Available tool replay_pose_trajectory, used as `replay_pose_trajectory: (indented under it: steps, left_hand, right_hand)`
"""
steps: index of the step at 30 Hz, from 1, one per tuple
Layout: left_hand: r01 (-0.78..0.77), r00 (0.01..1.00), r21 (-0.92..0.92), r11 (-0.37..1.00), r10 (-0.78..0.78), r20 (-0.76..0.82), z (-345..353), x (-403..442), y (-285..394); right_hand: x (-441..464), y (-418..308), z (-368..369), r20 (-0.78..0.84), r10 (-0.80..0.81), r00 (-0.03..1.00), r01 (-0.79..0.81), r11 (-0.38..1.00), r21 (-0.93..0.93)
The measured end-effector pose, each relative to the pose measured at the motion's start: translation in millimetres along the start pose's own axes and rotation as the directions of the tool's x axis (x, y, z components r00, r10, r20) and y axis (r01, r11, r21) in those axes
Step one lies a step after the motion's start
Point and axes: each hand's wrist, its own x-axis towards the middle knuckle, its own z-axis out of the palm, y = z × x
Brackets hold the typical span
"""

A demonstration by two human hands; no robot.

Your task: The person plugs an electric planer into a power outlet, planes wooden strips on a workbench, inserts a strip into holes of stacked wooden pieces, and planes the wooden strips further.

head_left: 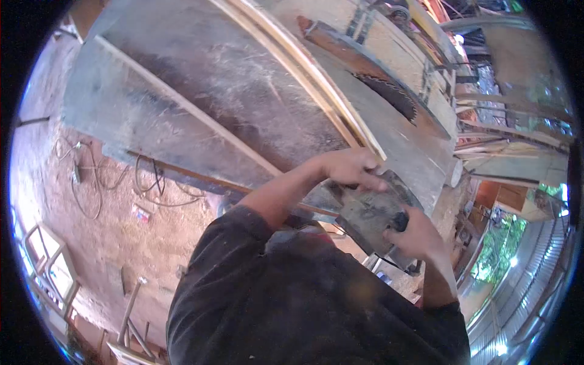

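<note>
My left hand (351, 167) is by the end of the long pale wood strips (304, 67), at the upper edge of a flat dark metal plate (371, 213). Its fingers are bent, with one pointing over the plate. What they hold, if anything, is hidden. My right hand (417, 234) is at the plate's right side, its thumb and fingers closed round a small black knob (398, 220). The plate sits just in front of my body, at the near end of the large worn worktop.
A toothed saw blade (392, 91) shows beside a brown board (340, 48) on the worktop (201, 67). A thin wood strip (188, 106) crosses the worktop. Cables (91, 176) lie on the sawdust-covered floor at left. Stacked timber (505, 131) stands at right.
</note>
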Motion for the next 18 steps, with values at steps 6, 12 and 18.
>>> replay_pose_trajectory:
  steps: [6, 12, 18]
  left_hand:
    - [-0.112, 0.104, -0.460, 0.881, -0.450, -0.887, 91.2, 10.2, -3.0]
    - [0.035, 0.175, -0.381, 0.924, -0.381, -0.908, 78.2, 12.1, -3.7]
    - [-0.039, 0.997, 0.046, 0.998, 0.041, -0.061, 9.0, -1.4, 2.7]
  right_hand:
    - [0.0, 8.9, 5.0, -0.053, -0.038, 0.998, 0.040, 0.999, 0.031]
    - [7.5, 28.8, 14.1, 0.020, 0.071, 0.997, -0.073, 0.984, 0.162]
    - [-1.9, 25.9, 29.1, 0.005, 0.035, 0.999, -0.035, 0.971, 0.235]
